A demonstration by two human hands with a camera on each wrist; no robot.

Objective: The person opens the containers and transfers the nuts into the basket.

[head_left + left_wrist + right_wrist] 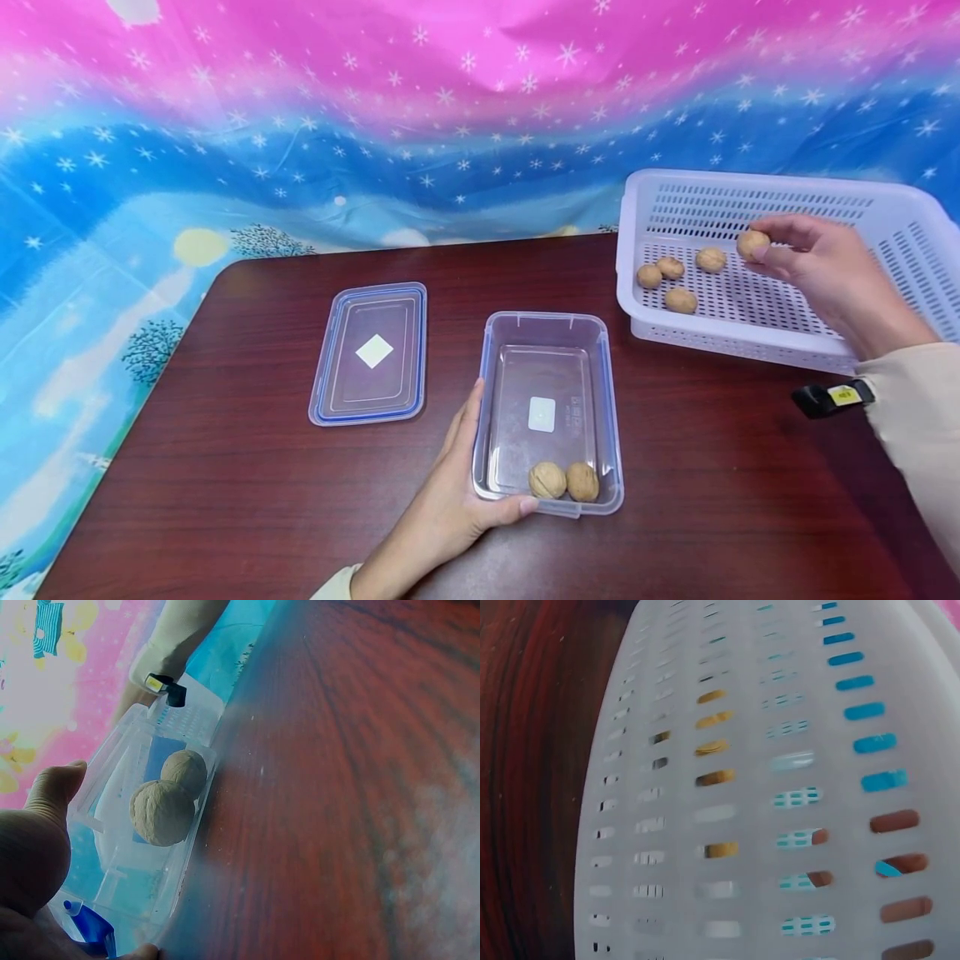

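Observation:
My right hand (pixel 832 271) pinches a walnut (pixel 752 245) between thumb and fingers, above the floor of a white perforated basket (pixel 738 343). Several more walnuts (pixel 681 300) lie at the basket's left end. On the table, my left hand (pixel 457 492) holds a clear plastic container (pixel 542 367) by its near left corner, thumb at the near rim and fingers along the left wall. Two walnuts (pixel 564 482) sit side by side at the container's near end; the left wrist view shows these walnuts (pixel 165 810) through the clear wall. In the right wrist view, the basket wall (pixel 750 795) hides most of the right hand.
A clear lid (pixel 371 354) with a blue seal and white label lies on the table left of the container. The dark red-brown wooden table (pixel 247 467) ends at a pink and blue snowflake cloth (pixel 450 125) hanging behind it.

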